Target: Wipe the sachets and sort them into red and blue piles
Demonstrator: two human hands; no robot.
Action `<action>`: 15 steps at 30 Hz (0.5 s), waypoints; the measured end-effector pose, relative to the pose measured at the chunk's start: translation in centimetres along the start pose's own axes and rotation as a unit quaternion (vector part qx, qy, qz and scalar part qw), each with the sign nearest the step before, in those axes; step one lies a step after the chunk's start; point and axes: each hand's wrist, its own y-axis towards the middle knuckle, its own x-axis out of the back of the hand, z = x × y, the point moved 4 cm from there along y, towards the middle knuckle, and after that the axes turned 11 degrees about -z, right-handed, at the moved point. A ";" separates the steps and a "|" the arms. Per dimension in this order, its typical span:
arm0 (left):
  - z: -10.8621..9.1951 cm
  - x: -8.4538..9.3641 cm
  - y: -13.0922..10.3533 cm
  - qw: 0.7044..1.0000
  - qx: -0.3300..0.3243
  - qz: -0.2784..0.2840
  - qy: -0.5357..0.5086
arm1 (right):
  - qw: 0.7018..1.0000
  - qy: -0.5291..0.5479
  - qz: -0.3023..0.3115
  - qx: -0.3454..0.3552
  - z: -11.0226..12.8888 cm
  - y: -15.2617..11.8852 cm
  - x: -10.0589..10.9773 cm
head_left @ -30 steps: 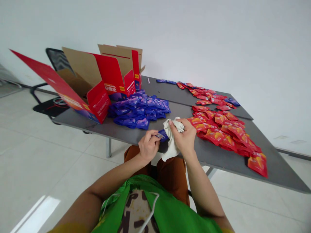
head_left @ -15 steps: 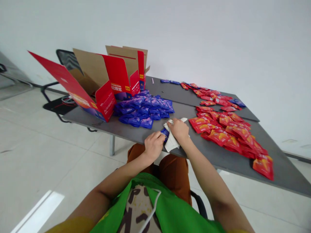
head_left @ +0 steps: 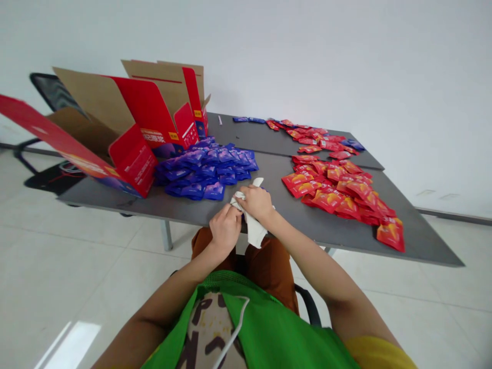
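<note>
through the head camera i watch 2 hands which work close together at the near edge of the worktop (head_left: 271, 166). the right hand (head_left: 257, 201) is bent over a white cloth (head_left: 257, 233) and has it bunched under the fingers, so i read this hand as closed on the cloth. 1 end of the cloth reaches past the near edge, and another end sticks out on the far side of the hand. the left hand (head_left: 226, 225) is just beside it with the fingers curled in, and it seems to pinch 1 blue pouch (head_left: 243, 218). of this pouch only a small piece shows between the hands; the cloth and the right hand cover the rest. i cannot tell how firm the pinch is.

the step in hand, in my judgement, is the wiping of this pouch. the next move, i think, calls for the left hand to hold steady while the right hand draws the cloth along with light pressure, because a soft pouch can fold or slip.

the blue pile (head_left: 209, 169) lies to the left, before the open cartons (head_left: 134, 159), and the red pouches (head_left: 342, 192) lie to the right; neither group touches the hands.
</note>
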 end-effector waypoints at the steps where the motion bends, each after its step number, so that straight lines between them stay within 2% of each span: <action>1: -0.1 0.1 0.0 1.000 -0.005 -0.002 0.005 | 1.000 -0.004 -0.003 -0.008 -0.2 0.3 -0.2; 6: -0.5 0.4 0.0 0.999 -0.040 0.008 0.035 | 0.996 -0.035 -0.020 -0.085 -2.1 1.3 0.0; 8: -0.6 0.5 0.0 0.998 -0.050 0.011 0.036 | 0.990 -0.053 -0.026 -0.125 -3.3 1.5 0.6; 10: -0.5 0.4 -0.1 0.998 -0.053 0.006 0.032 | 0.988 -0.056 -0.044 -0.136 -4.0 1.4 1.6; 12: -0.5 0.3 -0.3 0.998 -0.051 -0.003 0.026 | 0.992 -0.034 -0.064 -0.103 -3.7 0.9 2.4; 15: -0.5 0.0 -0.6 0.998 -0.056 -0.012 0.014 | 0.999 0.012 -0.046 0.023 -1.7 -0.4 2.5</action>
